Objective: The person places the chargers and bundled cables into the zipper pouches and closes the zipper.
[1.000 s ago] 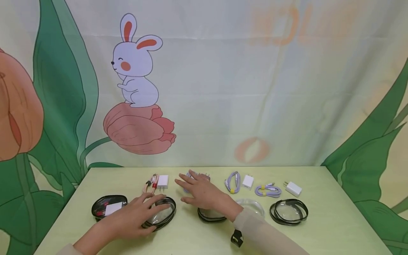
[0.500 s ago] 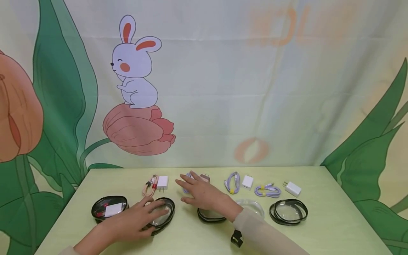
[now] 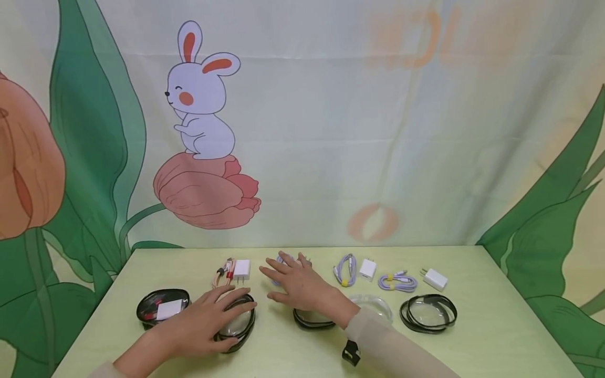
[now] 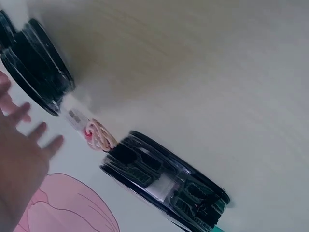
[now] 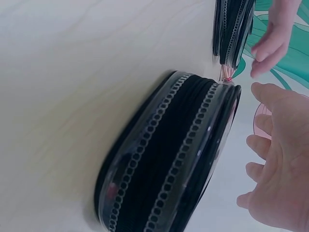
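In the head view, my left hand [image 3: 200,320] is spread over a round, clear zip case with black trim [image 3: 240,341], hiding its left part. My right hand [image 3: 302,286] hovers with fingers apart beside another black-trimmed clear case [image 3: 314,323], the forearm covering part of it. Behind its fingertips are a coiled purple cable [image 3: 285,258] and a plug charger, mostly hidden. In the right wrist view, the right hand [image 5: 285,159] stands off from the upright wall of a zip case [image 5: 169,150]. The left wrist view shows the left hand [image 4: 21,154] with straight, separated fingers, holding nothing.
At far left, a black case [image 3: 163,291] holds a white charger [image 3: 170,310]. Behind lie a pink cable [image 3: 231,266] and a white charger [image 3: 241,269]. Rightward are purple cables [image 3: 350,270], white chargers [image 3: 435,280], a clear-rimmed case [image 3: 378,303] and a black-trimmed case [image 3: 427,331].
My left hand has shifted slightly right, its fingers spread a little. The case under it has turned somewhat, its lower edge nearer to me. My right hand is nearly still.
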`<state>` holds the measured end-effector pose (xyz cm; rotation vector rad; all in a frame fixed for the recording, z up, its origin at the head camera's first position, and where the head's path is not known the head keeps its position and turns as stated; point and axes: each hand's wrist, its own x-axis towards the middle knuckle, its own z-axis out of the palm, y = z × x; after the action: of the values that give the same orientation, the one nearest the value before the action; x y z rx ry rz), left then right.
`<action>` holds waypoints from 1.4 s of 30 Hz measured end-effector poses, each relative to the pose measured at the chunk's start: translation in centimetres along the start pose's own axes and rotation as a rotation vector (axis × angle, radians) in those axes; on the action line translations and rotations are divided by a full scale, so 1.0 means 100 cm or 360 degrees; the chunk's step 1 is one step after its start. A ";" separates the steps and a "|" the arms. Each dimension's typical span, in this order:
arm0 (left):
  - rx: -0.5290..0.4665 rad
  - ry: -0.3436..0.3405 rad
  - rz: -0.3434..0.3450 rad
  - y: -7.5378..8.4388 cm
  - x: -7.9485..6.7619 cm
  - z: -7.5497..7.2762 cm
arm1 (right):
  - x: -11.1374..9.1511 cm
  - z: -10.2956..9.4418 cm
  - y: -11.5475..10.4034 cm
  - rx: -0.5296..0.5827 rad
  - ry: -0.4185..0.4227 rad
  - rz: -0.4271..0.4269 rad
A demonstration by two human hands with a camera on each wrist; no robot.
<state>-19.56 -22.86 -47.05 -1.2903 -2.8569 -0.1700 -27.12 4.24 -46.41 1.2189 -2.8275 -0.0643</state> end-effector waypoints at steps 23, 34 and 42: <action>-0.0117 -0.0087 -0.0297 0.007 0.004 0.009 | 0.004 -0.005 -0.002 0.0110 -0.0022 -0.0002; -0.0150 -0.0093 -0.0241 0.006 0.003 0.007 | 0.008 -0.006 -0.003 0.0119 -0.0031 -0.0014; -0.0110 0.0028 -0.0773 0.023 0.006 0.009 | 0.016 -0.004 -0.006 0.0105 -0.0030 -0.0024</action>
<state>-18.24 -20.81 -47.73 -0.5706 -3.1138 -0.2782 -27.77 2.68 -46.03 1.2594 -2.8584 0.0173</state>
